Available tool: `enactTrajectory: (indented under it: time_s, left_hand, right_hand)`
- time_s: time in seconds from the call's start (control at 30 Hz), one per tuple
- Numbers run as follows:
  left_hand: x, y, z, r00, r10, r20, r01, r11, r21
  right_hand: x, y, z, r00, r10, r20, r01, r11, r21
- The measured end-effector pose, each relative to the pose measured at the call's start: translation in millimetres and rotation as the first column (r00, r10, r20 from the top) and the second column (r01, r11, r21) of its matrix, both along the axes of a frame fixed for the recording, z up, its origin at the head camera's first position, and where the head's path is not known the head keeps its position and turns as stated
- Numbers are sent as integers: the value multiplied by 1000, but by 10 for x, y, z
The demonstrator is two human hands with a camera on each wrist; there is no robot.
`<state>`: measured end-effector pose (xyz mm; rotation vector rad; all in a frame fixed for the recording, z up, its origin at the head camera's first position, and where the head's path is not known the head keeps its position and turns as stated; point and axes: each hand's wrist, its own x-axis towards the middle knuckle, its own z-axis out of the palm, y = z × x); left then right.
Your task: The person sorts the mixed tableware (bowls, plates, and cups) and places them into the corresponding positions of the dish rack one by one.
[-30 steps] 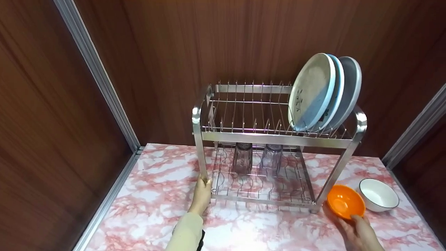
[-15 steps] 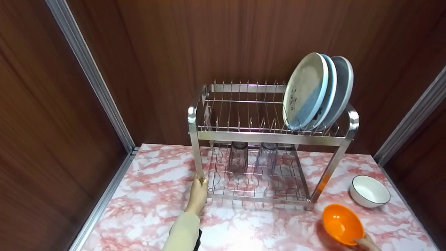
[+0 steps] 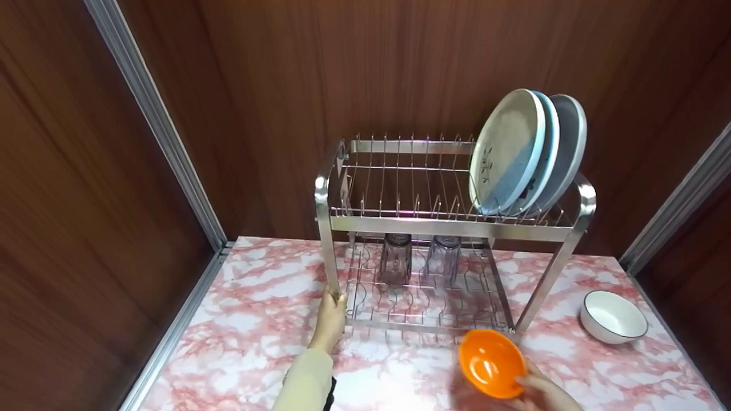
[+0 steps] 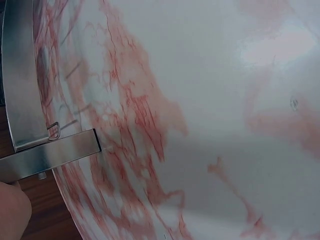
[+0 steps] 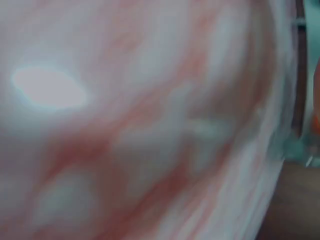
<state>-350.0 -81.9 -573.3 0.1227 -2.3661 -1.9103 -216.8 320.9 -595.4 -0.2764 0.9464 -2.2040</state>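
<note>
My left hand [image 3: 330, 319] grips the front left leg of a two-tier metal dish rack [image 3: 451, 229], low down near the table. In the left wrist view a bit of that hand [image 4: 12, 210] shows beside the rack's leg [image 4: 50, 156]. My right hand [image 3: 539, 391] holds an orange bowl [image 3: 492, 365] by its rim, tilted, in front of the rack's front right foot. Only an orange sliver shows at the edge of the blurred right wrist view. A white bowl [image 3: 614, 317] with a dark rim stands on the table to the right of the rack.
Several plates [image 3: 508, 154] stand upright at the right end of the upper tier. Two upside-down glasses, a left glass [image 3: 396, 260] and a right glass [image 3: 442, 262], sit on the lower tier. Brown panels enclose the marbled table [image 3: 228, 354] at the back and sides.
My right hand has lifted the orange bowl from beside the white bowl and carried it left, to the front of the rack. The left hand has kept its grip on the rack's leg.
</note>
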Motion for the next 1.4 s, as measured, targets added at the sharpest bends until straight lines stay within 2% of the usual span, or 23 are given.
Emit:
enactTrajectory:
  time_s: [0.1,0.2,0.23,0.37,0.5,0.7,0.77,0.87,1.0,1.1,1.2,1.27,1.33,1.4]
  left_hand:
    - [7,4,-7,1000,-3,3,3,1000,-4]
    - [18,7,-6,1000,-6,9,6,1000,3]
    - [41,12,32,1000,-10,13,10,1000,16]
    - [43,24,42,999,-12,40,11,999,37]
    - [33,41,14,1000,-24,13,23,998,61]
    - [12,58,2,999,-10,-32,12,996,86]
    - [3,56,-4,999,-3,-33,6,996,86]
    - [-1,52,-16,999,-2,-40,5,997,72]
    - [-4,44,-27,999,-7,-34,10,997,72]
    - [-8,34,-24,1000,-5,-28,7,997,74]
    - [-11,23,-18,999,4,-40,-1,998,59]
    - [-11,17,-13,999,4,-39,-1,998,59]
    - [-7,13,-14,999,2,-45,0,998,56]
    - [-6,10,-14,999,-2,-43,4,998,63]
  right_hand:
    - [-84,-310,220,990,-144,13,140,979,147]
    - [-211,-590,288,966,-257,-40,257,922,289]
    - [-267,-676,289,959,-276,-66,282,908,310]
    - [-491,-999,277,934,-323,-152,355,877,324]
    - [-681,-1295,309,907,-346,-239,414,838,356]
    - [-897,-1695,356,854,-403,-329,518,725,455]
    - [-960,-1821,368,834,-409,-370,549,679,488]
    - [-1050,-1981,377,806,-422,-415,590,633,502]
    - [-1150,-2126,362,741,-394,-545,669,513,538]
    - [-1217,-2207,335,676,-319,-664,733,390,558]
    - [-1275,-2294,322,632,-249,-734,772,288,567]
    - [-1305,-2358,321,611,-216,-762,790,227,569]
    - [-1332,-2424,326,608,-196,-770,794,178,582]
    - [-1360,-2486,327,603,-181,-777,798,141,586]
